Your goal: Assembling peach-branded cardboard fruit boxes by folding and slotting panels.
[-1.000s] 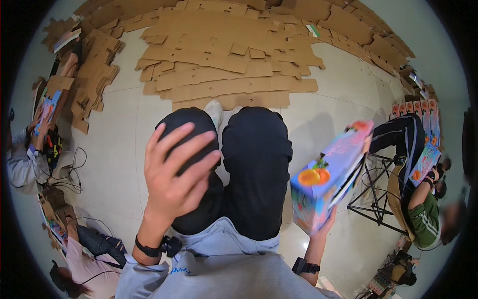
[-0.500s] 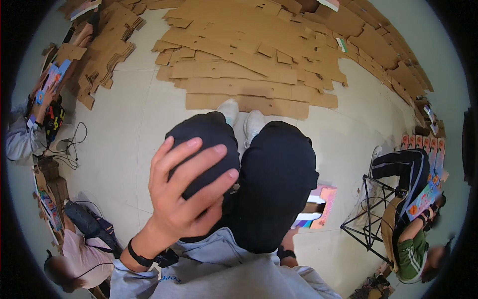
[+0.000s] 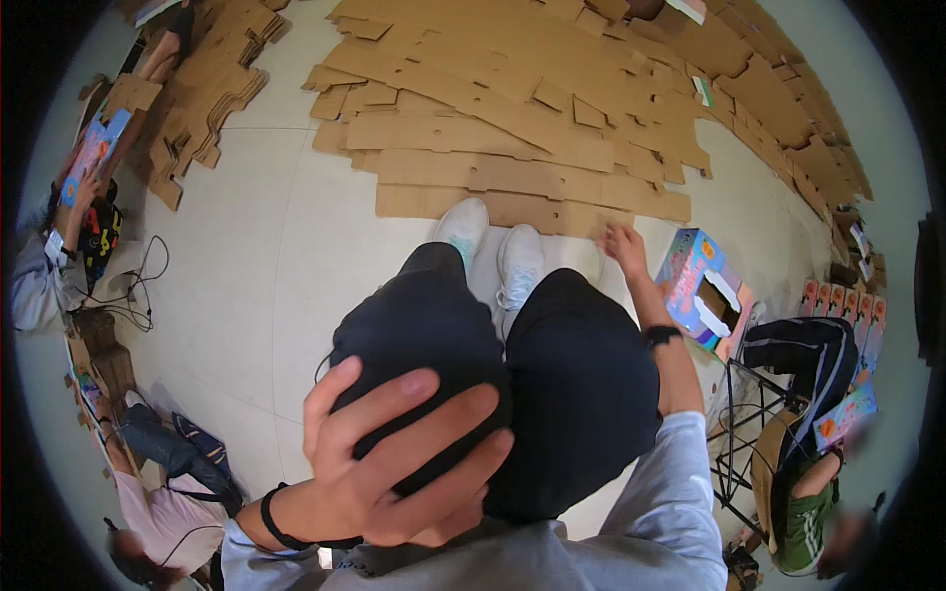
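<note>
My left hand (image 3: 404, 458) is over my left knee, palm down, with its fingers spread and nothing in them. At the right end of the nearest flattened cardboard piece (image 3: 522, 209), just beyond my feet, is my right hand (image 3: 625, 248). Its fingers look bent and slightly blurred, so I cannot make out whether they grip the cardboard edge. A colourful carton (image 3: 688, 264) in blue, pink and purple, with a cut-out opening, sits on the floor to the right of my right forearm.
Overlapping flattened cardboard (image 3: 473, 89) spreads across the floor ahead. Another stack (image 3: 212, 89) lies at the far left. On the right, a person sits by a black metal frame (image 3: 734, 443), near a row of cartons (image 3: 857, 310). Two more people work at the left, beside black cables (image 3: 143, 295).
My right hand has come out from beside my right thigh and reached forward to the cardboard's edge. The carton has shifted forward and right. My left hand has dropped slightly.
</note>
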Tool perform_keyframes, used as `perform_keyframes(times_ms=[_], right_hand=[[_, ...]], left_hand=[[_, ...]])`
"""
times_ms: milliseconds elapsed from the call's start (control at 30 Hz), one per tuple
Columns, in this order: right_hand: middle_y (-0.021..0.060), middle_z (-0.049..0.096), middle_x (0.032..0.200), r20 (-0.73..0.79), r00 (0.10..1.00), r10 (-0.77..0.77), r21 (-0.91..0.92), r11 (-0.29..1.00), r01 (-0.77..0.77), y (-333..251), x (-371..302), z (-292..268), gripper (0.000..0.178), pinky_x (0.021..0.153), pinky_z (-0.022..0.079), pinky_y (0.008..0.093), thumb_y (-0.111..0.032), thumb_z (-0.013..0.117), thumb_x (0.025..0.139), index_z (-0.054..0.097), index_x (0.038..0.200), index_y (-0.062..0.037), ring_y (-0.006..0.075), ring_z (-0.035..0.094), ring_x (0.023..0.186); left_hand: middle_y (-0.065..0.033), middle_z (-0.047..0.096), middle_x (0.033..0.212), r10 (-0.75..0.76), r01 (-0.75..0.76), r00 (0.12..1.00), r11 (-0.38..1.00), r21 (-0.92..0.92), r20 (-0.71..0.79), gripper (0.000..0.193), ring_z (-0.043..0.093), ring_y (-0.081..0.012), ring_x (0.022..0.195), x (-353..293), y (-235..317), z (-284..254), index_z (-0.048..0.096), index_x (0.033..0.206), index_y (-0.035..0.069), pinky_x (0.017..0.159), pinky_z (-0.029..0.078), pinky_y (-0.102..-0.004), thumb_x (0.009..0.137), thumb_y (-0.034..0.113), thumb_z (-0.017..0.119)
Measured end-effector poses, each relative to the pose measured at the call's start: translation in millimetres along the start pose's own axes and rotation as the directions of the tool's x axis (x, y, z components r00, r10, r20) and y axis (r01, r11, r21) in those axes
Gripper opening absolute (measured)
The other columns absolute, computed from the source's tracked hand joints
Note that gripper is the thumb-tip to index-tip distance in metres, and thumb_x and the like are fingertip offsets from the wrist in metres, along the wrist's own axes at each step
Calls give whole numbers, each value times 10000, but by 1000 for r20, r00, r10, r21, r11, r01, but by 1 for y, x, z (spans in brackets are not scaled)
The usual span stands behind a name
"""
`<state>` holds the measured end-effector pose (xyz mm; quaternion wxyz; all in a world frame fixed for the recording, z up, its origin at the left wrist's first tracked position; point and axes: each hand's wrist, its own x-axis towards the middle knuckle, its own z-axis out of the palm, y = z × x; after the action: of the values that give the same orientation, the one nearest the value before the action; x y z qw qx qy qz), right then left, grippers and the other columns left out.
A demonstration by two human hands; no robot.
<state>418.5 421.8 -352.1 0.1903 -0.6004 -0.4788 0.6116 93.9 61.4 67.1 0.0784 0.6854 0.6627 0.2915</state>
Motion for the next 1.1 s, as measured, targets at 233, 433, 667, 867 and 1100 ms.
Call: perform_keyframes(times_ms=[233,433,667,867,1100], right_hand=[[89,690,874,68,994,-90,-137,986,98,-61,123,145,389,611,524,299,-308,690,998,623,1161,39,160,650,694],[75,658,772,-52,996,-73,-152,986,64,-103,148,184,367,505,447,307,-323,662,996,585,1127,11,141,543,545],[125,720,902,408,882,-235,602,796,-67,-274,55,146,272,619,538,255,-250,528,1041,576,1181,-22,132,642,710],[139,728,937,429,715,-553,762,647,43,-404,-160,72,195,580,518,226,-229,570,1039,627,969,-56,114,623,686],[61,497,476,787,502,-359,433,901,-35,-375,-358,56,337,347,314,278,-309,579,1041,640,868,-26,141,447,341]], left_hand=[[-24,683,1194,-5,10,998,998,-64,70,137,519,-341,1289,-13,-23,-19,775,928,289,1157,295,-658,816,283,696],[-93,674,1202,-200,180,968,975,-132,-153,214,537,-392,1299,-22,-38,-4,701,1142,256,1152,306,-685,940,269,629],[-196,719,1241,-118,110,974,993,-53,-195,380,616,-455,1245,40,-43,11,714,1120,75,1135,396,-602,820,-63,526],[-170,740,1226,19,-38,950,998,-56,-313,386,652,-382,1243,56,-11,38,768,1107,43,1111,444,-559,779,-66,596],[-161,698,1285,83,-56,944,994,93,-318,402,676,-349,1195,70,41,65,689,1237,-17,1057,510,-496,836,-25,687]])
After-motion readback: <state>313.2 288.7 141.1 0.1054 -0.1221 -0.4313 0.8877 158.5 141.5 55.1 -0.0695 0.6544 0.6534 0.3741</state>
